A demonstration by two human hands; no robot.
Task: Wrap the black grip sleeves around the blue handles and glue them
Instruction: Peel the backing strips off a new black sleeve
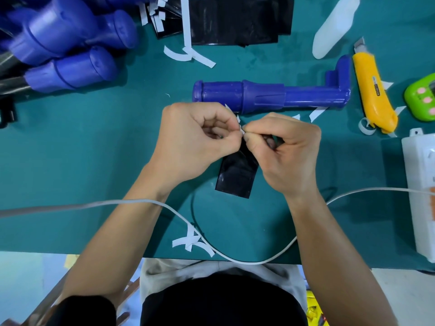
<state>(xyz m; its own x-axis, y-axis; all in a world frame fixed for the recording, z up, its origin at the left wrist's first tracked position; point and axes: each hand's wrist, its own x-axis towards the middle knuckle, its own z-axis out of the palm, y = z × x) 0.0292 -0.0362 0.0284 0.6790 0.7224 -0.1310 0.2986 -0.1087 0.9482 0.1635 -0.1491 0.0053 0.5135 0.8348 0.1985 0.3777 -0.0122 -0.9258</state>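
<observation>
Mid-frame, left hand (195,140) pinches the backing tab (241,130), right hand (289,151) pinches the black grip sleeve (237,175); seemingly peeling, next wrapping the blue handle (259,96)

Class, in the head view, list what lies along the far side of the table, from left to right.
Pile of blue handles → stack of black sleeves → white bottle → yellow utility knife → green device.

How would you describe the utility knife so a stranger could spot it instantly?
Find the single blue handle lying across the green table. Just right of its bent end lies the utility knife. It is the only yellow tool on the table, near a white bottle.
</observation>
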